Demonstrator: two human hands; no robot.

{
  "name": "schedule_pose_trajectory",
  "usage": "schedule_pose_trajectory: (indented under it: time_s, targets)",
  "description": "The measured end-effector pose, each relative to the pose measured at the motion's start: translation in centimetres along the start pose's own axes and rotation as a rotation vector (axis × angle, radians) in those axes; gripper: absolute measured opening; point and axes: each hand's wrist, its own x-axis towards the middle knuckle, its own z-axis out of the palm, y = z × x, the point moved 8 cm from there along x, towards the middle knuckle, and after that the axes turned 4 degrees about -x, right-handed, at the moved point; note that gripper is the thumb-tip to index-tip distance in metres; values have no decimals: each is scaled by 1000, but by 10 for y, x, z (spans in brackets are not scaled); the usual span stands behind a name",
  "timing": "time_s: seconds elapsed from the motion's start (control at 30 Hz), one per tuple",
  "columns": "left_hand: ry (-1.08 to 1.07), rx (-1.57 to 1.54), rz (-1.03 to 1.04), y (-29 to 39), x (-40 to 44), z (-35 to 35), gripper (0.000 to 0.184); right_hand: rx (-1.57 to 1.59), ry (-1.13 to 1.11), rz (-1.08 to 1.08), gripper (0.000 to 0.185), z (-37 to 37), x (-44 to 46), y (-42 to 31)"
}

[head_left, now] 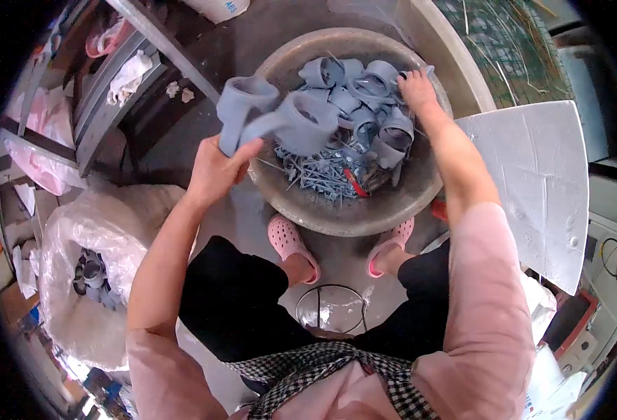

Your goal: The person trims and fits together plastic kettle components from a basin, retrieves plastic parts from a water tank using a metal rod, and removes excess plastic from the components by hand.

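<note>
Lifted over the left rim of a wide round basin (pixel 280 199), my left hand (pixel 219 168) is closed around grey plastic pipe fittings (pixel 308 122). Two large ring-shaped openings show on what it holds; whether these are joined as one piece is blurred. My right hand (pixel 418 91) is at the basin's right side, its fingers curled on a grey pipe fitting (pixel 429 71) at the edge of the pile. More grey fittings (pixel 394 133) lie heaped in the basin. Thin grey plastic sticks (pixel 322 175) cover its near part, with a red-handled tool (pixel 356 183) on them.
A plastic-lined sack (pixel 77 217) with several dark and grey fittings (pixel 93 273) stands at left. A metal frame (pixel 165 45) rises beyond it. At right are a white foam board (pixel 532 182) and green netting (pixel 504 49). A wire ring stand (pixel 331 308) sits between my feet.
</note>
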Motion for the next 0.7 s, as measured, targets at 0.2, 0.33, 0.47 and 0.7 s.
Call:
schedule_pose_trajectory:
  time_s: [0.2,0.33,0.47,0.7]
  targets:
    - [228,-366,185,16,-33,-36,24,962,-189,-1,36,-89,-24,31]
    - [342,-297,205,19,-77,-28,27,1853,-322,35,40,-195,-55,-6]
    - [470,-179,511,39,-119,-24,36,2201,-230,40,43,-330,-84,-60]
    - [658,-181,557,26,-194,-68,38,2299,-249,-57,46,-443,-102,-113]
